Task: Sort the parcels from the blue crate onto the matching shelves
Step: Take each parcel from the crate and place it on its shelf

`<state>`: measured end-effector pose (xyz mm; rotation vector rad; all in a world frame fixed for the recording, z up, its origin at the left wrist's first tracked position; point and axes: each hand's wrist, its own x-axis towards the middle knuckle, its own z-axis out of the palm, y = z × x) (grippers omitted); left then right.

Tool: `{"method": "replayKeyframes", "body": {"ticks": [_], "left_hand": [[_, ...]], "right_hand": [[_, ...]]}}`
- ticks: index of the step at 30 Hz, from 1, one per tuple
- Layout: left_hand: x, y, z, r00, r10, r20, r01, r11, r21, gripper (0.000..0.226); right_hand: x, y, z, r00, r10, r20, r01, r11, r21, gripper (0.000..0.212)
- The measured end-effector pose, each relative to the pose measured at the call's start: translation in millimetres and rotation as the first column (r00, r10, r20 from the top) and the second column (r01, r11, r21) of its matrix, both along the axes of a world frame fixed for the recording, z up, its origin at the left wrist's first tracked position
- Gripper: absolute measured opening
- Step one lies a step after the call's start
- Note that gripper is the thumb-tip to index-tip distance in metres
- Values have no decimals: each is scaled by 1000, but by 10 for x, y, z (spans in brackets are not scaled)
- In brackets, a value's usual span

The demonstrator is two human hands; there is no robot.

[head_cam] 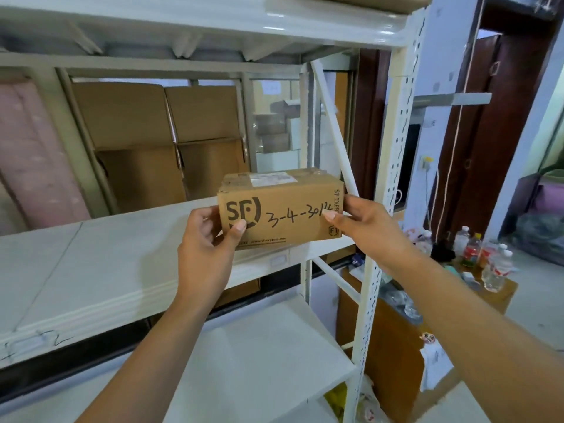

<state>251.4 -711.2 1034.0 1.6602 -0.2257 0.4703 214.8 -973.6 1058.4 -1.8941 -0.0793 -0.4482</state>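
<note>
A small brown cardboard parcel [283, 206] printed with "SF" and hand-marked "3-4-301…" is held level at the right end of the middle white shelf [91, 270]. My left hand [210, 242] grips its left end, thumb on the front face. Gripping the right end is my right hand [363, 227], its thumb covering the last digits. The parcel's base is at the shelf's front edge; I cannot tell whether it rests on the board. The blue crate is out of view.
A white perforated upright [393, 166] stands just right of the parcel. Large cardboard boxes [158, 141] sit behind the rack. A lower shelf [250, 361] lies beneath. Right of the rack, a brown box [393, 346] carries several bottles [494, 264].
</note>
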Motion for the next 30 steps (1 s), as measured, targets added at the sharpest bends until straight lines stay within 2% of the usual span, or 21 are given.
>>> {"method": "replayKeyframes", "body": {"ticks": [7,13,18,21,23,25,28,30], "left_hand": [[145,-162,-185,985,163,-57,-160,986,53,39],[136,-295,-227,958,272,-90,-261,958,118,59],[195,-315,-303,936,334,-111,-322,940,112,58],[223,-316,-319,937,333,-103,-323,941,100,56],[244,-336,-306,941,313,-126,-305,949,79,44],[244,-362,-261,947,273,-171,-281,959,-25,21],[250,-341,-199,947,189,-259,-266,916,-302,50],[266,-302,-189,948,157,-278,-252,902,-350,64]], "right_hand": [[661,-233,-284,977,212,-2,-212,977,38,36],[1001,-262,-358,928,368,-64,-331,891,312,22],[1117,-249,-390,899,433,-61,-359,811,462,30],[1176,-259,-405,901,425,-80,-334,801,497,38],[1198,-265,-407,907,414,-78,-321,799,509,39],[1217,-276,-411,913,400,-79,-307,802,512,39],[1230,-288,-418,917,391,-84,-293,799,525,40],[1218,-302,-424,917,389,-82,-294,802,520,41]]}}
